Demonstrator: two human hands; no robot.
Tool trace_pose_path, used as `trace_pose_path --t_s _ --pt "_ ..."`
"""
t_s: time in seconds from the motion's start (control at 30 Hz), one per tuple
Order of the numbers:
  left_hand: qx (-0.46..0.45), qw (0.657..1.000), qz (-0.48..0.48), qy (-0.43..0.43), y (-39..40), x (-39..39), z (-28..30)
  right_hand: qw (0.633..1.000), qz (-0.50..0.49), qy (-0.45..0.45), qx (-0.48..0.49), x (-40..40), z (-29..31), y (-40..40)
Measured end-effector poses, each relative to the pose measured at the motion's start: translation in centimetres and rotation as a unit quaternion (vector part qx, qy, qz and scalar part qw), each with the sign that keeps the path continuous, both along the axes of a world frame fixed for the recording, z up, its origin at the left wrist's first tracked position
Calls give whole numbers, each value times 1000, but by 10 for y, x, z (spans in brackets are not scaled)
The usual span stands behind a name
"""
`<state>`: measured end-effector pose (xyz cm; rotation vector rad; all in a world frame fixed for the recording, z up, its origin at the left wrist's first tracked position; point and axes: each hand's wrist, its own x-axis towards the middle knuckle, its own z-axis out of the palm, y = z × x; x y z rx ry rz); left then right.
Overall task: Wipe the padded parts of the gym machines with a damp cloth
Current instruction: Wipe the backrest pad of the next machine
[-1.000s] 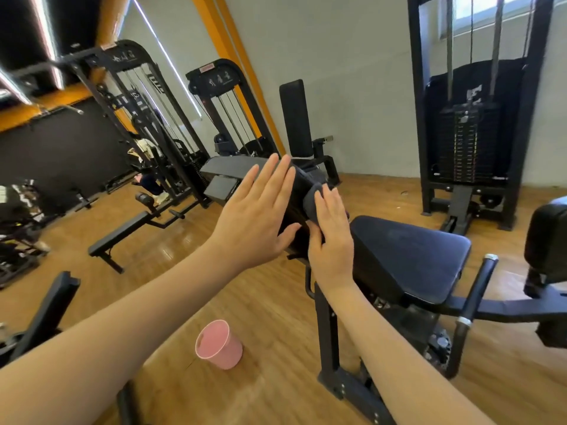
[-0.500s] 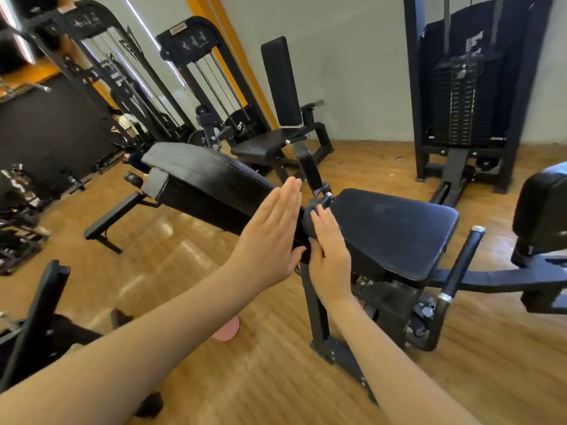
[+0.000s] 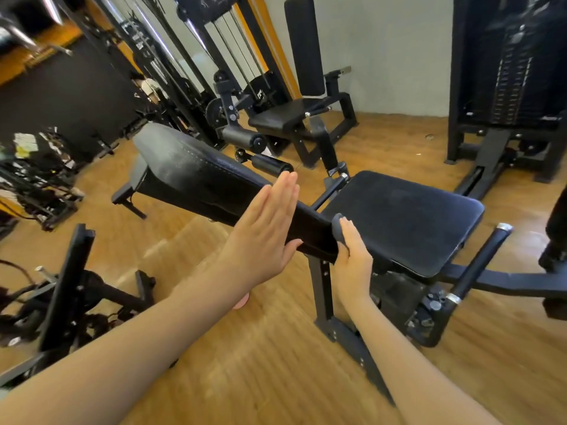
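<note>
Lower now — cloth (image 3: 337, 230) under right fingers (image 3: 348, 231)

dark cloth (image 3: 337, 230) | bunched | against black back pad (image 3: 196, 176) lower end

The back pad (image 3: 196, 176) is black stitched leatherette with a dull sheen. The seat pad (image 3: 408, 216) looks matt. The floor (image 3: 260, 363) is glossy wood.

Cloth (image 3: 337, 230) mostly hidden under right hand (image 3: 352, 259) (pink thing (image 3: 242, 302) likewise behind left wrist).
</note>
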<state>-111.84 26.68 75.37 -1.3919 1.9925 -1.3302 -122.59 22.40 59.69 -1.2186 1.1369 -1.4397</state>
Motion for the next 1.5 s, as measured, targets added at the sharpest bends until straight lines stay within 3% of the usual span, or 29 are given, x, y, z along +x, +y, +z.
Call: trace_pose_path --t_s 0.1,0.23,0.43,0.5,0.77,0.93,1.17,1.37,1.5 --pt "-2 1000 3 10 -1 -3 1 996 32 24 -84 5 32 6" --pt "2 1000 11 10 1 -5 2 990 71 52 -113 -5 44 2" --pt "18 997 2 75 8 -11 7 996 66 65 -4 -23 23 13" --pt "-5 993 -4 118 12 -9 14 995 71 64 -7 -21 37 16" --pt "-74 970 -64 222 30 18 47 978 66 97 -172 5 137 35" --pt "-97 943 -82 308 38 45 69 958 15 142 -250 16 161 40" --pt "-11 912 -109 396 37 86 89 912 -13 241 -333 30 214 48" --pt "20 902 -128 412 29 105 92 849 34 419 -321 31 249 52" --pt "26 890 -122 440 21 126 89 843 48 444 -301 29 245 55"
